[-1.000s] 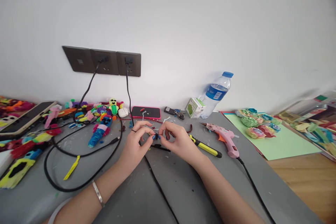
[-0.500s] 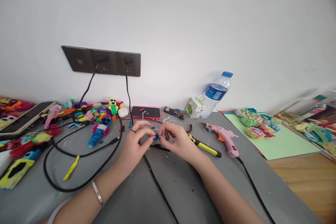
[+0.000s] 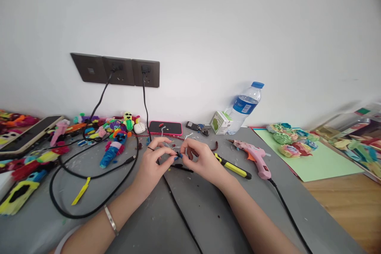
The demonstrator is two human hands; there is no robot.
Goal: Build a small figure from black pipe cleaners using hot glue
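Note:
Both hands meet over the middle of the grey table (image 3: 166, 230). Thumb and forefinger of my left hand (image 3: 153, 164) are pinched on one side of a small black piece (image 3: 178, 154), perhaps a bit of pipe cleaner. My right hand (image 3: 204, 162) pinches the same piece from the other side. The fingertips hide most of it. A dark strip (image 3: 186, 169) lies on the table just below the fingers. A yellow and black utility knife (image 3: 235, 167) lies right of my right hand. Beyond the hands is a phone with a pink edge (image 3: 172, 128).
A pink hot glue gun (image 3: 258, 158) lies to the right, its cord running forward. Behind stand a water bottle (image 3: 245, 105) and a small box (image 3: 220, 123). Colourful pipe-cleaner figures (image 3: 113, 151) and looped black cables (image 3: 52, 194) cover the left. Paper flowers (image 3: 293, 141) rest on green paper (image 3: 321, 164).
The fingers have shifted slightly around the small black piece, with the left forefinger now stretched a little further over it. Both hands otherwise keep their place.

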